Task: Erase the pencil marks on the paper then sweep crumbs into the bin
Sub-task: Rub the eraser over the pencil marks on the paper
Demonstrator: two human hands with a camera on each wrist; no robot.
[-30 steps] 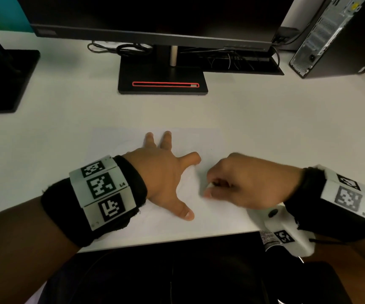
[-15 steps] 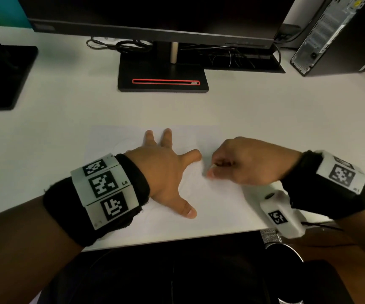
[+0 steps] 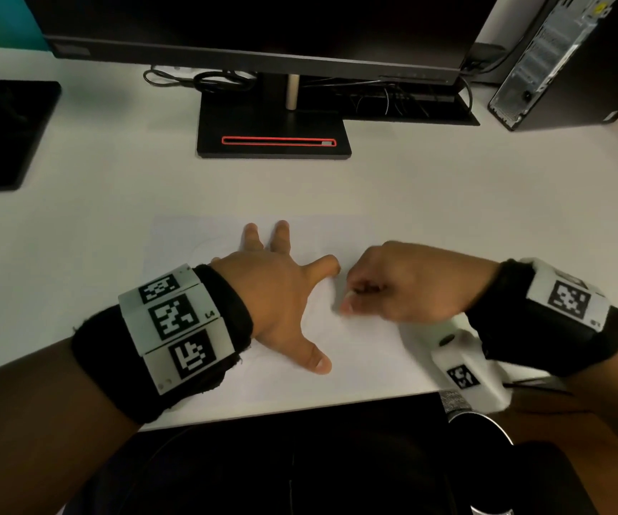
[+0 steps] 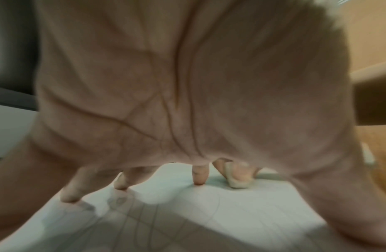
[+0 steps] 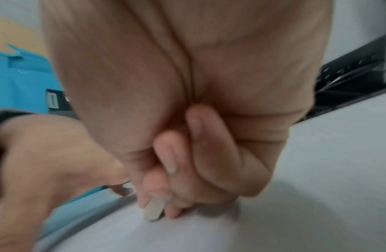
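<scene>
A white sheet of paper (image 3: 367, 351) lies on the white desk near its front edge, with faint pencil lines (image 4: 166, 221) on it. My left hand (image 3: 281, 291) lies spread flat on the sheet, fingers straight, holding it down. Just right of it, my right hand (image 3: 393, 288) pinches a small pale eraser (image 5: 154, 210) whose tip touches the paper; the same eraser (image 4: 237, 179) shows beyond my left fingertips (image 4: 198, 177). In the head view the eraser is mostly hidden by the fingers. No bin is recognisable.
A monitor stand (image 3: 274, 131) with a red slot stands behind the paper, cables beside it. A computer tower (image 3: 560, 61) is at the back right, a dark stand (image 3: 3, 131) at the left. A dark chair (image 3: 300, 459) lies below the desk edge.
My right hand with the eraser has slid away from me and back a little across the paper, rubbing. The left hand has stayed pressed on the sheet.
</scene>
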